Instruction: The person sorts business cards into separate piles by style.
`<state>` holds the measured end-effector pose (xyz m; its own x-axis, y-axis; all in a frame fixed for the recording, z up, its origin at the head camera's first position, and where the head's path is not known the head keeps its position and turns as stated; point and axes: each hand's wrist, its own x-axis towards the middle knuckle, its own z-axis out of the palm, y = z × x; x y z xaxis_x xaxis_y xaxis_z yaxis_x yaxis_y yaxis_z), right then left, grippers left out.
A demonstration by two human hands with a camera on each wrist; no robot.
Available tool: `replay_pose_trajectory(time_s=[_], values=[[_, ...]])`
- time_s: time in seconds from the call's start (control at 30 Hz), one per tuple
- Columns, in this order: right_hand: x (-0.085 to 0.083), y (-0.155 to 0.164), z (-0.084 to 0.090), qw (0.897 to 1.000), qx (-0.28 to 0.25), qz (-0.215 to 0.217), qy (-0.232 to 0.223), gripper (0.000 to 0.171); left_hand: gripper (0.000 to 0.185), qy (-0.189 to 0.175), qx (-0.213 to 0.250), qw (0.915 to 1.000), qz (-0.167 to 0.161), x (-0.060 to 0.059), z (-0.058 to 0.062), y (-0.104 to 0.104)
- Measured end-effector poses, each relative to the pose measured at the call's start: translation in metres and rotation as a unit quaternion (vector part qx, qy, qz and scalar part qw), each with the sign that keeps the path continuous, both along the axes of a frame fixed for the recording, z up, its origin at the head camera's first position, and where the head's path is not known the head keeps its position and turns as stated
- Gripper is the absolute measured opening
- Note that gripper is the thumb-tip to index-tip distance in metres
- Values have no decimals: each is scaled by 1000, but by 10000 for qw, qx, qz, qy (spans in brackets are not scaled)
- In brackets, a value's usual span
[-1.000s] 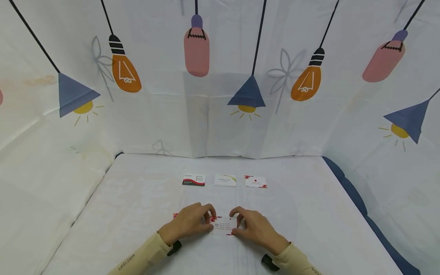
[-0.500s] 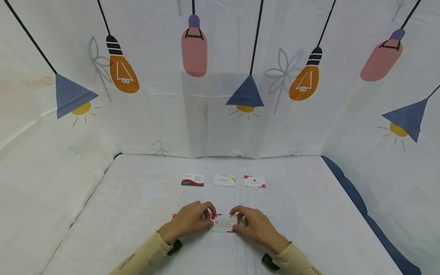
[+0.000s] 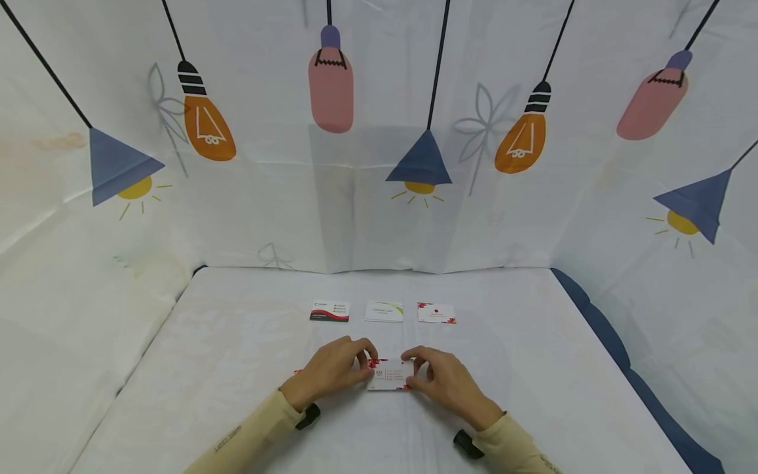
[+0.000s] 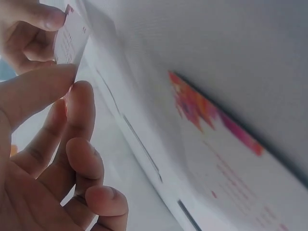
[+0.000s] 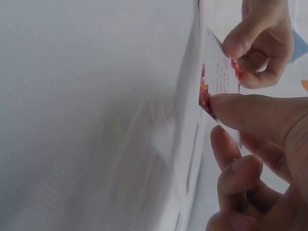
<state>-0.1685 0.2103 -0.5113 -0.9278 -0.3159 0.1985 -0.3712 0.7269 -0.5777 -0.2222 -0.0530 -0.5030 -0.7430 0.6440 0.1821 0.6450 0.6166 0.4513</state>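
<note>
Both hands meet at the near middle of the white table (image 3: 521, 368). Between them is a white business card (image 3: 389, 377) with red corner marks and small print. My left hand (image 3: 366, 367) pinches its left edge and my right hand (image 3: 412, 372) pinches its right edge. The left wrist view shows the card (image 4: 70, 39) held between thumb and fingers, just off the cloth. In the right wrist view the card (image 5: 217, 81) stands on edge against my right thumb. A second red-patterned card (image 4: 219, 130) lies flat under my left palm; only a sliver (image 3: 297, 372) shows in the head view.
Three cards lie in a row farther back: a red-and-black one (image 3: 329, 311), a white-and-green one (image 3: 383, 311) and a white one with red corners (image 3: 436, 313). A curtain printed with lamps (image 3: 379, 131) closes the back and both sides.
Both hands have slid a little away from me with the card held between them. The three cards at the back have not moved.
</note>
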Motion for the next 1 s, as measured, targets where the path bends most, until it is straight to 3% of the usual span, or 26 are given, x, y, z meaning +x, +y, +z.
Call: replay_pose_trajectory(time_s=[0.3, 0.67, 1.0], values=[[-5, 9, 3, 9996, -156, -220, 25, 36, 21, 14, 151, 9999, 40, -8, 3, 12], [-11, 24, 10, 9981, -470, -362, 195, 38, 18, 324, 340, 9988, 126, -18, 9, 31], [-23, 37, 10, 9971, -446, -606, 97, 37, 18, 282, 214, 9991, 214, -31, 11, 50]])
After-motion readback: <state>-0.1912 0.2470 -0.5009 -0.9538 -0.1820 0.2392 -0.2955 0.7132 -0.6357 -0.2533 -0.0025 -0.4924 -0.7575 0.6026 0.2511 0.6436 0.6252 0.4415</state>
